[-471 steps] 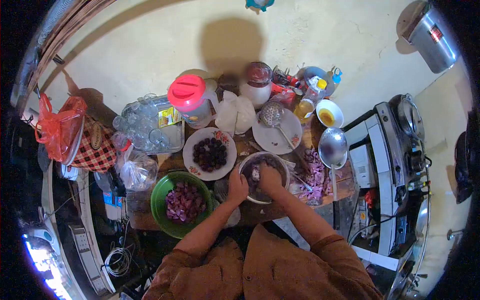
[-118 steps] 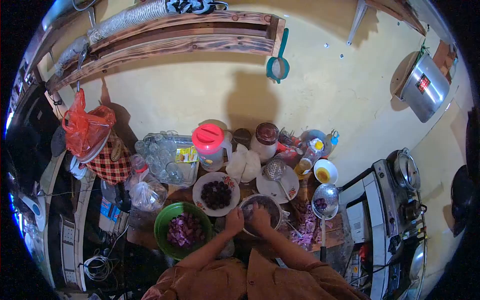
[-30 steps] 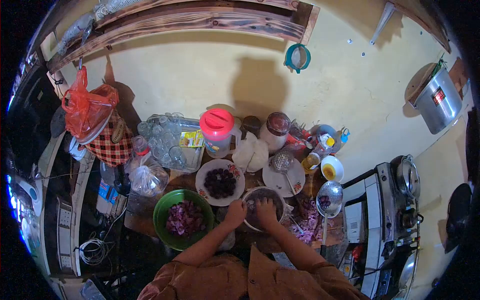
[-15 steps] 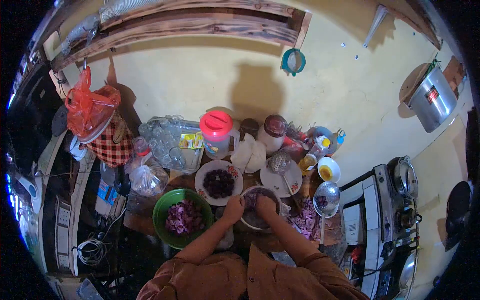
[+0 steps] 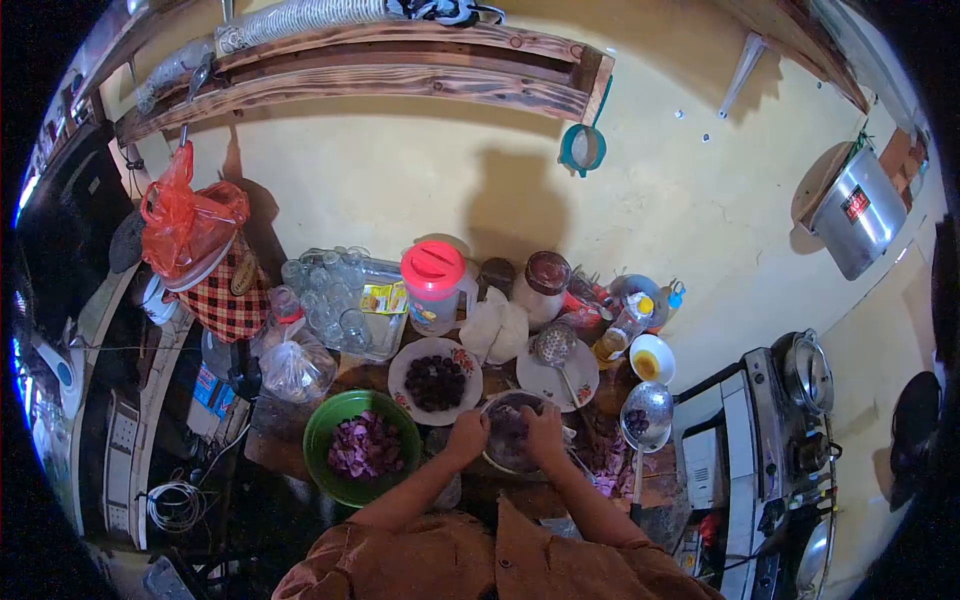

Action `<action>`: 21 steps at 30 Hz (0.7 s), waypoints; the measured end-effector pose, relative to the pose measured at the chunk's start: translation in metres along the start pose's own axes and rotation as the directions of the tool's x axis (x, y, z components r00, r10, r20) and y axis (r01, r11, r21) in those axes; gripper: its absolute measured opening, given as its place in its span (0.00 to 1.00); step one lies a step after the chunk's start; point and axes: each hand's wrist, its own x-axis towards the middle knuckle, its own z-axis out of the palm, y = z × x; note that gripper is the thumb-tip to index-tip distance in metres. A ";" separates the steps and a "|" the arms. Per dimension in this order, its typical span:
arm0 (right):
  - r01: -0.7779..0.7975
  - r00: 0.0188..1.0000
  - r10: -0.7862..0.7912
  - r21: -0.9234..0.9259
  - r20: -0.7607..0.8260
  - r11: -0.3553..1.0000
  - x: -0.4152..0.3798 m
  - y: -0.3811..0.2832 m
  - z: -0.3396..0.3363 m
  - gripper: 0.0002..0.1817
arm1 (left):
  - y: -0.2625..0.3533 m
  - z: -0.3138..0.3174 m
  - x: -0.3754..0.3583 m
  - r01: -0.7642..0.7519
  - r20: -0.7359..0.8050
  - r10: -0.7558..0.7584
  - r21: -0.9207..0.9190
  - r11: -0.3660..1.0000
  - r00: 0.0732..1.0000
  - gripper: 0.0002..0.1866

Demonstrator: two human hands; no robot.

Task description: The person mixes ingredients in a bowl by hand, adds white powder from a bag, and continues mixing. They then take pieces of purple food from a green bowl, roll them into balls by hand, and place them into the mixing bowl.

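A round, light-rimmed bowl (image 5: 507, 468) stands at the table's front edge, with a purplish mass inside. My left hand (image 5: 468, 437) is closed on its left rim. At the right rim, my right hand (image 5: 543, 432) has its fingers bent over the edge, seemingly gripping it; the fingertips are partly hidden. Just behind the bowl lies a flowered plate of dark purple chunks (image 5: 435, 384). To the left a green basin (image 5: 318, 440) holds paler purple pieces. A skimmer (image 5: 556, 345) rests on another plate (image 5: 533, 376) behind my right hand.
Purple scraps (image 5: 612, 462) lie right of the bowl, beside a long-handled metal strainer (image 5: 648, 405). A pink-lidded pitcher (image 5: 433, 285), a tray of glasses (image 5: 385, 335) and a lidded jar (image 5: 541, 292) line the back. The stove (image 5: 765, 430) stands at right.
My right hand has come up out of the bowl's inside to its right rim. The left hand stays at the left rim. The camera view has tilted slightly upward.
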 end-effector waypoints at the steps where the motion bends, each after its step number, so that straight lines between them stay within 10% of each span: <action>1: 0.037 0.998 -0.038 -0.014 -0.051 0.999 -0.002 0.000 -0.003 0.35 | 0.000 0.003 -0.001 0.025 0.013 -0.026 0.026 0.999 1.000 0.15; 11: -0.137 0.935 0.139 -0.029 0.327 0.990 0.013 -0.001 -0.012 0.41 | 0.009 -0.004 0.001 0.062 0.023 -0.062 0.019 0.998 0.998 0.13; 14: -0.121 0.940 0.066 0.148 0.334 0.982 0.019 0.010 -0.017 0.41 | 0.006 0.000 -0.001 0.050 0.061 -0.052 0.036 0.998 0.997 0.13; 16: 0.216 0.917 -0.285 0.255 0.278 0.943 0.023 0.012 -0.015 0.40 | 0.002 0.004 -0.001 -0.009 0.108 0.005 0.033 0.999 0.994 0.13; 21: 0.018 0.930 -0.136 0.328 0.342 0.944 0.004 -0.004 0.029 0.36 | -0.003 0.011 0.000 0.009 0.078 -0.008 -0.010 1.000 0.997 0.13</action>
